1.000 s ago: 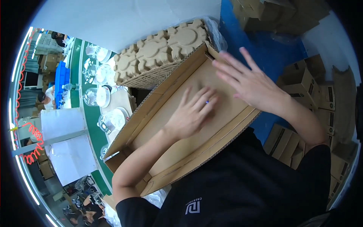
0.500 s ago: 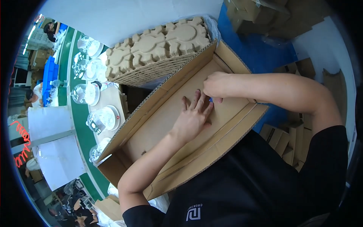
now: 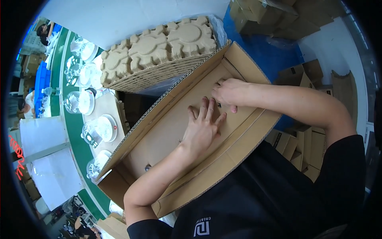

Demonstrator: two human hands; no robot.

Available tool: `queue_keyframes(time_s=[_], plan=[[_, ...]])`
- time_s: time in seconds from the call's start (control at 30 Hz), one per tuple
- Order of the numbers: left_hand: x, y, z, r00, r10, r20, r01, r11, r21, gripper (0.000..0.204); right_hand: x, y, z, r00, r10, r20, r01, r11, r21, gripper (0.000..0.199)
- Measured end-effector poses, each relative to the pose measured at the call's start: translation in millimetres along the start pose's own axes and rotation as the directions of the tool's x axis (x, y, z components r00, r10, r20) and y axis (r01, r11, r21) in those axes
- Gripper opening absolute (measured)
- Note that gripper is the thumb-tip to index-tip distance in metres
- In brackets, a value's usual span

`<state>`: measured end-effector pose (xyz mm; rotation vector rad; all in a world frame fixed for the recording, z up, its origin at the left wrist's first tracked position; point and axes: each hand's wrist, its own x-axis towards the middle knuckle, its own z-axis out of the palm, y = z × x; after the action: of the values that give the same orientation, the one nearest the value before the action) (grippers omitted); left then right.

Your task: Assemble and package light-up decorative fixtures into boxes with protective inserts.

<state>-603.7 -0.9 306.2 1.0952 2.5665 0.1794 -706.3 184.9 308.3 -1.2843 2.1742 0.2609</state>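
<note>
Since a second ago our right hand (image 3: pixel 229 92) has dropped to meet our left hand (image 3: pixel 203 126), both now pressing, nothing gripped, on the cardboard box (image 3: pixel 167 131). Its long axis runs lower-left to upper-right; left hand central, right toward the far end.

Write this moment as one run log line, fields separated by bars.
left hand: flat on cardboard box floor | right hand: curled, pressing inner panel | behind: moulded pulp trays
</note>
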Motion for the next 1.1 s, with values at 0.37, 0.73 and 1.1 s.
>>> queue_keyframes(time_s=[0.37, 0.73, 1.1], plan=[[23, -24, -11, 0.995, 0.015, -0.098, -0.015, 1.000, -0.001, 0.059, 7, 13, -15, 0.994, 0.013, 0.104, -0.037, 0.972, 0.232, 0.043], [41, -11, -37, 0.992, 0.022, 0.122, -0.036, 0.993, 0.112, 0.054, -6, 16, -26, 0.994, 0.080, -0.079, -0.057, 0.965, 0.258, 0.016], [51, -12, -50, 0.994, 0.073, 0.084, -0.083, 0.989, 0.125, 0.030, -6, 13, -32, 0.991, 0.054, -0.122, -0.019, 0.961, 0.275, 0.016]])
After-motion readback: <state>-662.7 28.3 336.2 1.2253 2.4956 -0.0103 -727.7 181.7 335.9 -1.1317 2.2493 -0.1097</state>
